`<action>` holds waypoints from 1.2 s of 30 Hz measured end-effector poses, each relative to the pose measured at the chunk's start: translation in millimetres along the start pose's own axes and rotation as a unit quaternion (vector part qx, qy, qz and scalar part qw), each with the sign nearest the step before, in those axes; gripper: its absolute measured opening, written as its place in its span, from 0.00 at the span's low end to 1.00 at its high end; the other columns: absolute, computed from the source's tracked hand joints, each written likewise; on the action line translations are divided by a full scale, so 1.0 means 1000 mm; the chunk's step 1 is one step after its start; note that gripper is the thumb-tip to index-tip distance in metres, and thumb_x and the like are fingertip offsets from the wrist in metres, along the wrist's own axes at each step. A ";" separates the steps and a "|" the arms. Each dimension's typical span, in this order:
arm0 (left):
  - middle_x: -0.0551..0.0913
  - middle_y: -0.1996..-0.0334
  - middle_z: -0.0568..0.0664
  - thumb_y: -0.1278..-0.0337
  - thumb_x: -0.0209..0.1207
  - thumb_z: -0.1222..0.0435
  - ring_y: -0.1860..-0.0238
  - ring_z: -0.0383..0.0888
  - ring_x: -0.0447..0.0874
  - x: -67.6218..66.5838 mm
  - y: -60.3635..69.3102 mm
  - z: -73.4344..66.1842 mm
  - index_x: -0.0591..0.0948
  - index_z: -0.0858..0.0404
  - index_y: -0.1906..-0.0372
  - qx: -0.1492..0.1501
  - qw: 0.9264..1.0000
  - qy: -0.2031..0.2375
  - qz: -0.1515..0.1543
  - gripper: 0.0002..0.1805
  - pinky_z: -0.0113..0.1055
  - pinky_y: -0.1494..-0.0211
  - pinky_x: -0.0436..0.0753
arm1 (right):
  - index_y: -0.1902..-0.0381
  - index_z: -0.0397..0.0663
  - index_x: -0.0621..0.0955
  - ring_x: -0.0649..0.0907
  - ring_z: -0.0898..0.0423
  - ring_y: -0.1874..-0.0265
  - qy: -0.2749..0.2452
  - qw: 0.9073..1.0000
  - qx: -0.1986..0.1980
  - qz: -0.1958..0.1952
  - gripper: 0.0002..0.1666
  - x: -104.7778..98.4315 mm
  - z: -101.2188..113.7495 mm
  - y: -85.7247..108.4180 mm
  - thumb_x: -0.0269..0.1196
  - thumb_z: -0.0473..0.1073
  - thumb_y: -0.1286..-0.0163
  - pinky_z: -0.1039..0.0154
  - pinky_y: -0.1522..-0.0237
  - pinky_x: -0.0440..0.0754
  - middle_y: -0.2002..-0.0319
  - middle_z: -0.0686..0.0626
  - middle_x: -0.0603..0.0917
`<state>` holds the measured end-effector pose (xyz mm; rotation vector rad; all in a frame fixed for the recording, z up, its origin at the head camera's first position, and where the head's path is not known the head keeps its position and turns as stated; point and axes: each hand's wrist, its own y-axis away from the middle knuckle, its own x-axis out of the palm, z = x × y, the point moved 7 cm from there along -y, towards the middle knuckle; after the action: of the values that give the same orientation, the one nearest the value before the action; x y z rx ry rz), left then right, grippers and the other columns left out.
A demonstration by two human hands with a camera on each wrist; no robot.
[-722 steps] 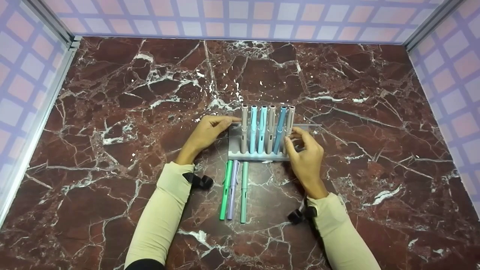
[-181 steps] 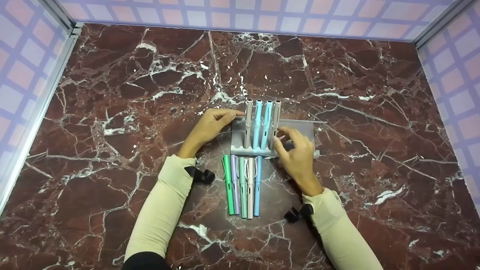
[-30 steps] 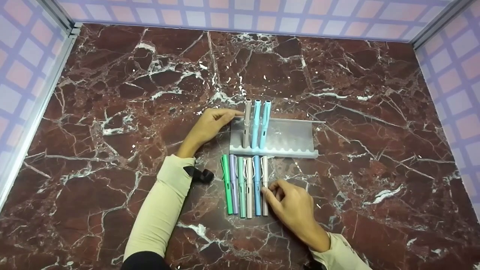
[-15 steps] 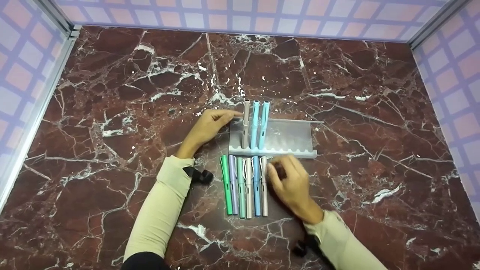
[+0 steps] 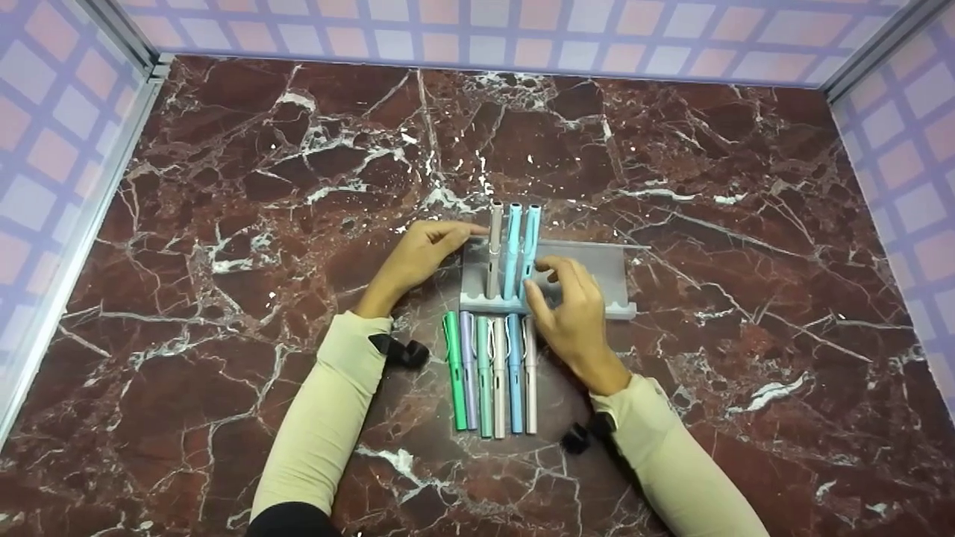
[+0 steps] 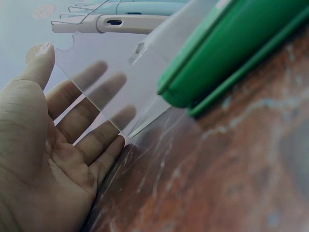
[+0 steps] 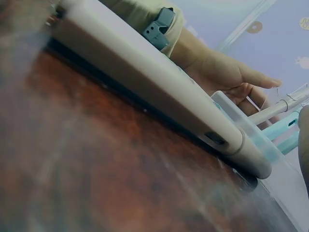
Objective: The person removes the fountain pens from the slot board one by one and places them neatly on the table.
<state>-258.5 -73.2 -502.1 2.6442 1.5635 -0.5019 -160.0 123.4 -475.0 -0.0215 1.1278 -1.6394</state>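
Observation:
A clear stand (image 5: 589, 272) holds three upright pens: a taupe pen (image 5: 493, 257) at its left, then a light blue pen (image 5: 511, 253) and another light blue pen (image 5: 531, 239). My right hand (image 5: 578, 317) has thumb and fingertips at the lower part of the rightmost light blue pen. At the stand's left end is my left hand (image 5: 418, 257); in the left wrist view its relaxed fingers lie behind the clear panel (image 6: 108, 101), thumb at the edge. In front lie a green pen (image 5: 455, 373), purple, sage, beige and blue pens, and another beige pen (image 5: 530, 388).
The marbled tabletop (image 5: 298, 186) extends around the stand, with checkered walls (image 5: 522, 37) at the back and sides. A green pen (image 6: 207, 58) looms close in the left wrist view, and a beige pen (image 7: 159, 87) in the right wrist view.
My right hand has moved from the rightmost lying pen up to the rightmost standing one. Pens that stood at the stand's right side earlier now lie in front. My left hand stays at the stand.

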 end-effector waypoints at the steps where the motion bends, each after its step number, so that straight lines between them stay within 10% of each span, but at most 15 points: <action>1: 0.85 0.44 0.54 0.43 0.47 0.27 0.39 0.49 0.81 0.000 0.000 0.000 0.85 0.62 0.45 0.000 1.000 0.000 0.001 0.45 0.44 0.32 0.75 | 0.55 0.37 0.82 0.82 0.48 0.71 -0.001 1.000 0.006 0.012 0.15 0.001 -0.001 0.000 0.69 0.39 0.37 0.54 0.66 0.80 0.65 0.44 0.86; 10: 0.86 0.46 0.56 0.43 0.48 0.28 0.45 0.50 0.84 0.000 -0.001 -0.003 0.85 0.63 0.46 0.004 1.000 0.012 -0.001 0.45 0.41 0.37 0.78 | 0.50 0.37 0.82 0.86 0.47 0.70 0.031 0.995 0.041 0.083 0.19 0.006 -0.004 0.001 0.70 0.42 0.35 0.51 0.63 0.81 0.66 0.44 0.89; 17: 0.87 0.48 0.54 0.43 0.48 0.28 0.78 0.39 0.64 0.001 -0.001 0.000 0.85 0.61 0.45 -0.006 1.000 0.008 0.001 0.43 0.29 0.71 0.69 | 0.51 0.39 0.84 0.86 0.46 0.69 0.042 0.993 0.054 0.095 0.17 0.006 -0.004 0.003 0.70 0.42 0.35 0.49 0.63 0.81 0.66 0.44 0.89; 26: 0.85 0.44 0.54 0.30 0.51 0.40 0.40 0.47 0.82 0.002 0.000 0.000 0.84 0.63 0.45 0.000 1.000 0.021 0.007 0.32 0.41 0.34 0.77 | 0.51 0.39 0.84 0.86 0.49 0.71 0.046 0.992 0.059 0.098 0.18 0.006 -0.004 0.004 0.71 0.43 0.35 0.51 0.65 0.79 0.65 0.45 0.90; 36: 0.85 0.44 0.53 0.27 0.51 0.45 0.41 0.49 0.82 0.001 0.001 0.001 0.85 0.62 0.45 -0.007 1.000 0.018 0.004 0.27 0.42 0.34 0.77 | 0.52 0.39 0.84 0.85 0.48 0.72 0.040 0.992 0.069 0.097 0.18 0.006 -0.005 0.003 0.71 0.44 0.36 0.50 0.65 0.79 0.66 0.45 0.90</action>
<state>-257.8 -72.7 -503.5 2.6617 1.5602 -0.4427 -162.5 122.0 -483.0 0.2385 1.0412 -1.5507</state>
